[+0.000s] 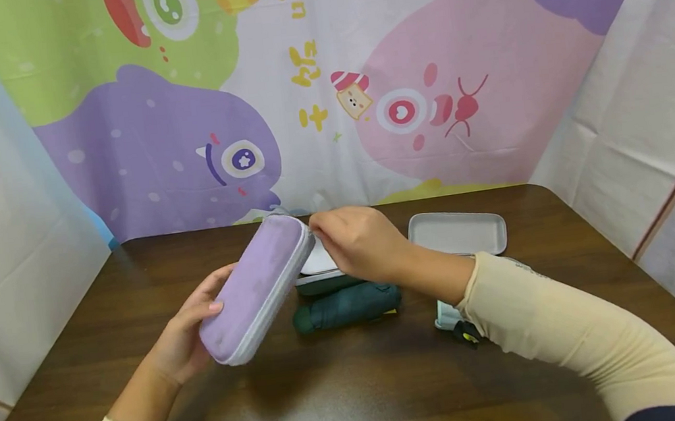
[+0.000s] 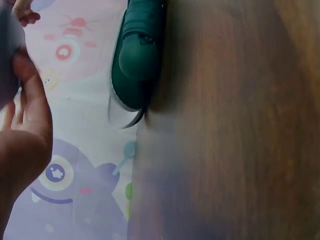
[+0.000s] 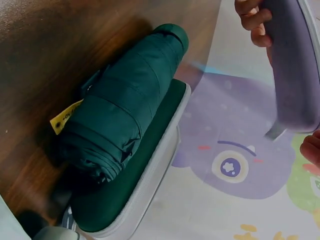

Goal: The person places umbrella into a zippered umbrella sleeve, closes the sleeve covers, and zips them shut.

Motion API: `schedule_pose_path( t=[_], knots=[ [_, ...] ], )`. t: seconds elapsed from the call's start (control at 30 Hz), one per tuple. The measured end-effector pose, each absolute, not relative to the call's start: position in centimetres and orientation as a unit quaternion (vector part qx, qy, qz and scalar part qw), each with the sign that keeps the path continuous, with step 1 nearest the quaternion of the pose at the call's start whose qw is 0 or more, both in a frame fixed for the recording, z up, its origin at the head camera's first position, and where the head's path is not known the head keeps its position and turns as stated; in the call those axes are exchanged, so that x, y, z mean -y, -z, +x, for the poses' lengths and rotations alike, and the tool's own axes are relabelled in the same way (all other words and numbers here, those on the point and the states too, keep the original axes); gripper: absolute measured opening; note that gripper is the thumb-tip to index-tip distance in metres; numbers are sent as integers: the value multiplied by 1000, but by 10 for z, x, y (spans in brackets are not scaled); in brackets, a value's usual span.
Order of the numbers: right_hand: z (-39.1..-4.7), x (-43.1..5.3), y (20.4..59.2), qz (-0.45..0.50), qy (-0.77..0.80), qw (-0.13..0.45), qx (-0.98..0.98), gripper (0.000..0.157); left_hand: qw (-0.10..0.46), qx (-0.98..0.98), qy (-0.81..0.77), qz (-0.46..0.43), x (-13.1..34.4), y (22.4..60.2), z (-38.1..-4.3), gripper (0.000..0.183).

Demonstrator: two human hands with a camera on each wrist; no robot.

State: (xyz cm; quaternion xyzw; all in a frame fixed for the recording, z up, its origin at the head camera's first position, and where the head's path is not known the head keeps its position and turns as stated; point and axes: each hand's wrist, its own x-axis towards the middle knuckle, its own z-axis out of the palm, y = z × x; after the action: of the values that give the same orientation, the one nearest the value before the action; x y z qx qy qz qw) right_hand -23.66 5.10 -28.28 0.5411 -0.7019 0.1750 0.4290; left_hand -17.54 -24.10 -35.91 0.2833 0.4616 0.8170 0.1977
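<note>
My left hand (image 1: 184, 330) grips a pale purple zip case (image 1: 255, 283) with light grey edging, holding it tilted above the table. Thumb on the upper face, the other fingers go behind it. At the case's far end, my right hand (image 1: 361, 239) has its fingers curled and pinches at the zip edge; the zip pull itself is hidden. Below lies a folded dark green umbrella (image 3: 125, 100) with a yellow tag (image 3: 64, 116). Right behind the umbrella is a dark green case (image 3: 162, 125) with a pale grey zip edge.
A shallow light grey tray (image 1: 458, 233) sits at the back right of the brown wooden table (image 1: 307, 403). Under the right forearm are a pale blue item (image 1: 445, 315) and a small black piece (image 1: 467, 333). A printed cartoon cloth (image 1: 326, 157) hangs behind the table.
</note>
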Motion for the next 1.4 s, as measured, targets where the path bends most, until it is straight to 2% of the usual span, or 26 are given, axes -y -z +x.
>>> schedule_pose_path(
  t=[0.13,0.33,0.63,0.77,0.93,1.17,1.4],
  knots=[
    [-238,-52,284,532,-184,423,710,12,148,-437,-850,254,238,358,-174,40],
    [-240,-52,287,528,-196,416,714,10,63,-431,-889,139,234,354,-174,31],
    [-237,-55,298,520,-192,413,723,16,-24,-396,-917,34,224,346,-176,37],
    [-238,-57,301,521,-195,410,723,12,-50,-382,-922,37,226,347,-177,32],
    [-241,-61,304,526,-195,408,720,7,-69,-387,-917,72,232,349,-179,34],
    [-242,-62,302,535,-194,412,711,12,-68,-397,-909,107,239,351,-178,38],
    [-246,-64,298,527,-191,412,718,10,-49,-424,-892,148,242,351,-175,51]
  ],
)
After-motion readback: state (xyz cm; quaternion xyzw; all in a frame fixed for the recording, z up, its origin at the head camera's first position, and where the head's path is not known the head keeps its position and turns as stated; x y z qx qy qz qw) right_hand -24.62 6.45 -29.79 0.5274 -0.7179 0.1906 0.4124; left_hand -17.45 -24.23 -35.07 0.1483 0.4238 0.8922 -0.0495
